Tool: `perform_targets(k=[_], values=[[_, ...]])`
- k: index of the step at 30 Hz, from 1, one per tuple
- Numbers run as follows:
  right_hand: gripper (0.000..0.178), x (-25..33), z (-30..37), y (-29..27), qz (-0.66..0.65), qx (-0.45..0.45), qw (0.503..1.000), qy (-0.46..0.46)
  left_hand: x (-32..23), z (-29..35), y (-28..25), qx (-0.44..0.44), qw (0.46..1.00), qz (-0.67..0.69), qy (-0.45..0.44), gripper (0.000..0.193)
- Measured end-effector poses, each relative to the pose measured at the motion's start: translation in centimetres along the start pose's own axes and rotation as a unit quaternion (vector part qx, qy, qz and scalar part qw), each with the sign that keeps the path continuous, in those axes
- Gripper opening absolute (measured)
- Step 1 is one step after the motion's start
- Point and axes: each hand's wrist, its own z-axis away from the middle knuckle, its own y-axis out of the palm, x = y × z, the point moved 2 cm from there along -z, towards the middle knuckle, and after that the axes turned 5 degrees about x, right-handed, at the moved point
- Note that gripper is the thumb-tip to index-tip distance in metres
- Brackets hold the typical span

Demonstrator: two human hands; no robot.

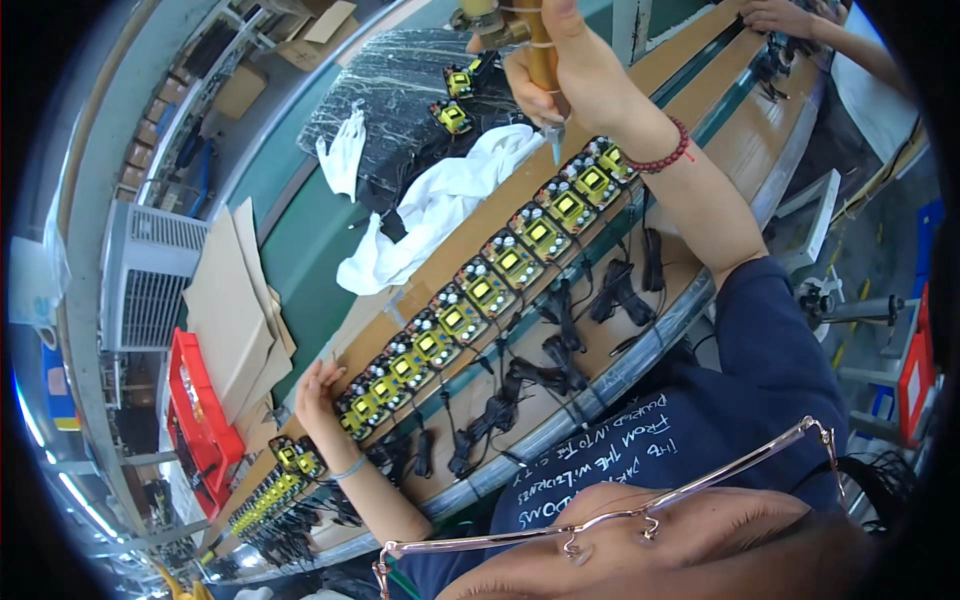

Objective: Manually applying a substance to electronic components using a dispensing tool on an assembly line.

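Observation:
My right hand [600, 85] is closed around a glue dispenser [541, 60], an amber tube with brass-coloured fittings at the top. Its thin bluish tip points down beside the far right end of a row of small circuit boards [485, 290]. These boards carry yellow transformers and silver-topped capacitors, and they stand side by side along a brown strip. At the row's left end my left hand [318, 395] rests with fingers apart, holding nothing that I can see. Black bundled cables [500, 400] trail from the boards towards me.
White gloves [345, 155] and white cloth [440, 210] lie beyond the row, near a black-wrapped slab [370, 90] with loose boards. At left are a red tray [200, 410] and cardboard sheets [235, 310]. Another person's hand [780, 18] works at the upper right.

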Motion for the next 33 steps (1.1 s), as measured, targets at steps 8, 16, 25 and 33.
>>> perform_targets(k=[8, 16, 25, 33], values=[[0.070, -2.3, 1.6, 1.7, 0.007, -0.005, 0.999, -0.047, -1.9, 1.4, 1.9, -0.007, 1.000, -0.010, -0.016, 0.036], [0.083, -2.3, 1.0, 3.5, 0.074, -0.049, 0.996, -0.025, -1.7, 1.6, 1.8, -0.013, 0.999, -0.033, -0.027, 0.035], [0.083, -3.0, 0.7, 2.1, 0.060, -0.052, 0.997, 0.008, -1.6, 1.6, 1.8, -0.009, 0.998, -0.045, -0.037, 0.033], [0.083, -2.7, 0.7, 2.2, 0.051, -0.068, 0.996, 0.010, -1.8, 1.5, 2.2, -0.010, 0.998, -0.046, -0.037, 0.033]])
